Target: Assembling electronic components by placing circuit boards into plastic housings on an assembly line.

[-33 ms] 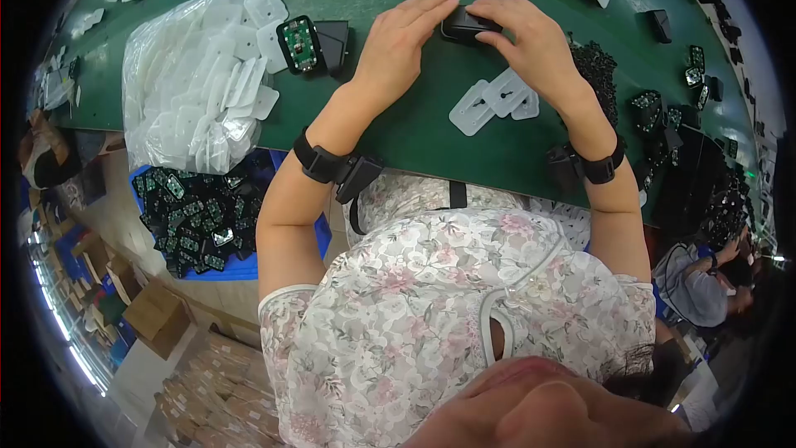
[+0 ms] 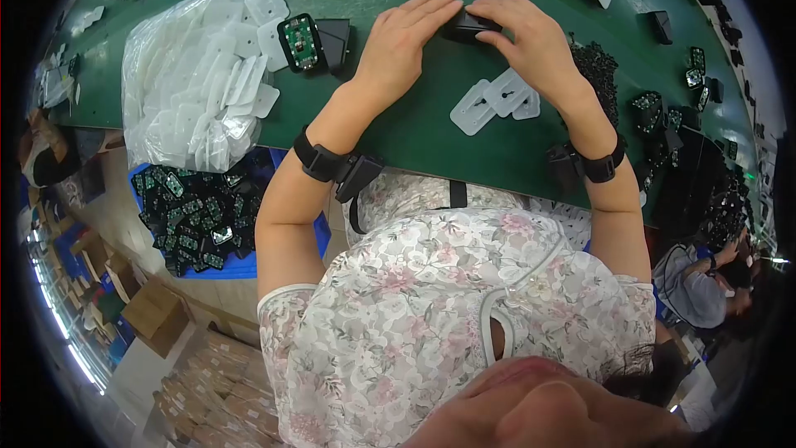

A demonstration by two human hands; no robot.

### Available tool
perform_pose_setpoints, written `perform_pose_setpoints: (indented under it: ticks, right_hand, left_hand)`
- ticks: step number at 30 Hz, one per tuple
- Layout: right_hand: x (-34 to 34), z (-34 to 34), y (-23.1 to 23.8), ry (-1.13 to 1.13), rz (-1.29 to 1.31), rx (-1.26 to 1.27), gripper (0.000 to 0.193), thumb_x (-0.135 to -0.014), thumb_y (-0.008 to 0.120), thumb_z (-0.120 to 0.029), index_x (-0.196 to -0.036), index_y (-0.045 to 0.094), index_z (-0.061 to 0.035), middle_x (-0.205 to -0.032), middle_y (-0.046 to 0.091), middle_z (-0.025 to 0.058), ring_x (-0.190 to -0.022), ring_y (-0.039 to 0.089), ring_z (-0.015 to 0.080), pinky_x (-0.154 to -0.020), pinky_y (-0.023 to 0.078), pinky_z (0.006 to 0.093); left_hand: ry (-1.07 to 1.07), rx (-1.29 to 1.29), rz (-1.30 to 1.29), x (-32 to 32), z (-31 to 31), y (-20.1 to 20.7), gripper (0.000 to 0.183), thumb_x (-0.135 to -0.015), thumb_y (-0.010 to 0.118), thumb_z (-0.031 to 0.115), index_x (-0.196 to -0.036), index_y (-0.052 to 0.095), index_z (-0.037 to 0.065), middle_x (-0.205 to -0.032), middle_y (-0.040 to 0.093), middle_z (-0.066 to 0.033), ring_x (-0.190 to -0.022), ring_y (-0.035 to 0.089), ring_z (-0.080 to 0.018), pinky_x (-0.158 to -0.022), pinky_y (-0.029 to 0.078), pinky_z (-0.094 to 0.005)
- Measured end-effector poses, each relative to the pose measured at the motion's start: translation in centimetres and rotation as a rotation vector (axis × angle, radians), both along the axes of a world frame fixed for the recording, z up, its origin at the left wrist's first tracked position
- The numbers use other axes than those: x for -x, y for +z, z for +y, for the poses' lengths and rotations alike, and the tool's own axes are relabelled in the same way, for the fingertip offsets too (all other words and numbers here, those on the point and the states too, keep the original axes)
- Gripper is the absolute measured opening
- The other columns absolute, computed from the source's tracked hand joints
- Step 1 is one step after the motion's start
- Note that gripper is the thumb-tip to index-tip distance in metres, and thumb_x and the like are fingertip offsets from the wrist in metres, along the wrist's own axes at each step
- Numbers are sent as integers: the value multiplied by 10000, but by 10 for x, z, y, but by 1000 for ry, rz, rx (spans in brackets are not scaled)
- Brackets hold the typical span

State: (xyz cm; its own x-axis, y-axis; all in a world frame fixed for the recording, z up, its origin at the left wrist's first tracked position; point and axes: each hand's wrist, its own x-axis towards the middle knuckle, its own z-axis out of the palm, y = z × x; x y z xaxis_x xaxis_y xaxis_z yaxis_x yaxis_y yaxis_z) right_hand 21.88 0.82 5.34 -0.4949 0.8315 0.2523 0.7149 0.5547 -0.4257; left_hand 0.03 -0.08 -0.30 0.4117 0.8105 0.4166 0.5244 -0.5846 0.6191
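Note:
A small black plastic housing (image 2: pixel 471 26) lies on the green table in front of me. My right hand (image 2: pixel 531 37) grips it, thumb on the near side and fingers over the top. Beside its left end, my left hand (image 2: pixel 402 40) is stretched out with straight fingers, the tips at the housing's edge; whether they press on it I cannot tell. Left of that hand, a green circuit board in a black frame (image 2: pixel 301 43) leans against another black housing (image 2: pixel 335 43). Several white plates (image 2: pixel 475 109) with keyhole slots lie just below my right hand.
A clear bag of white plates (image 2: pixel 195 91) rests at the table's left edge. Below it stands a blue bin (image 2: pixel 240 267) of circuit boards. Small black parts (image 2: pixel 594 75) are heaped right of my right hand. Other people sit at both sides.
My left fingertips have shifted very slightly to the right along the housing. The right hand keeps its grip in the same place.

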Motion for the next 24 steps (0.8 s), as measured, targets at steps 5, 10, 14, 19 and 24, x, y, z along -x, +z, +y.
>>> perform_pose_setpoints:
  ticks: [5, 10, 14, 19, 24]
  right_hand:
    - [4, 1, -7, 48, -38, -41, 340, -796, 706, -109, -1133, 661, -107, -1129, 661, 36, -1000, 613, 242, -852, 516, 349]
    - [9, -10, -19, -2, -127, -305, 343, -779, 703, -112, -1120, 660, -118, -1120, 658, 28, -971, 611, 223, -794, 534, 338]
    - [2, 0, -10, -44, -31, -152, 352, -761, 713, -96, -1109, 664, -107, -1125, 657, 31, -979, 612, 228, -789, 531, 318]
    - [-10, 25, -8, -122, 660, 601, 419, -856, 699, -131, -1247, 564, -64, -1141, 661, 61, -1042, 598, 160, -884, 478, 290]
    - [-29, -12, 8, -172, 1175, 662, 431, -894, 666, -98, -1297, 521, -51, -1150, 636, 74, -1103, 566, 153, -967, 433, 302]
  left_hand:
    - [1, -60, 174, 5, -5, -1, 611, -786, 495, -95, -1346, 543, 144, -1410, 523, 6, -1262, 506, -244, -1023, 381, -410]
    - [40, -195, 296, -3, -11, 7, 533, -789, 573, -9, -1315, 549, 72, -1392, 534, -48, -1242, 526, -221, -1001, 405, -381]
    - [63, -335, 347, -21, -11, 5, 489, -785, 624, 65, -1264, 550, 7, -1306, 576, -108, -1142, 576, -234, -925, 448, -363]
    - [133, -187, 189, -36, 8, 8, 367, -804, 693, 130, -1114, 588, -38, -1021, 647, -131, -920, 619, -268, -771, 492, -370]
    - [56, 670, -539, -74, 2, 40, 322, -890, 670, 161, -1122, 613, -55, -904, 694, -111, -823, 659, -172, -706, 517, -294]
